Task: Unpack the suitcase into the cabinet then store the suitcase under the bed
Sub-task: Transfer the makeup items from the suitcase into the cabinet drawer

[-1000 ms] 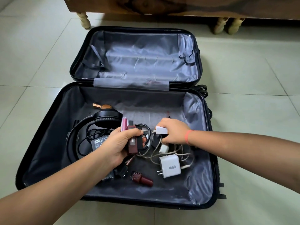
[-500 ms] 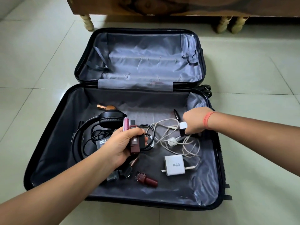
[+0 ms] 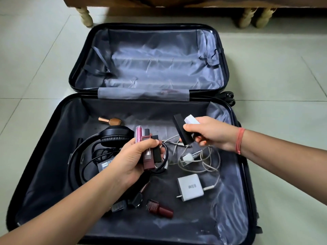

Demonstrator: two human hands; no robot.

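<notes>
Head view: suitcase [image 3: 53,135] lies open on the floor tiles [image 3: 283,85] by the bed frame [image 3: 177,7], with both hands over its near half. Headphones [image 3: 116,135] sit just left of the left hand [image 3: 131,161], which grips a bunch of cosmetic tubes [image 3: 147,149]. Right hand [image 3: 212,133] is curled round a black stick [image 3: 181,129] and a white plug [image 3: 191,120], above the cable tangle [image 3: 203,161]. White charger [image 3: 190,187] reads roughly "65W", upside down. Versus 0.5 s ago: right hand has lifted off the cables and added the black stick.
</notes>
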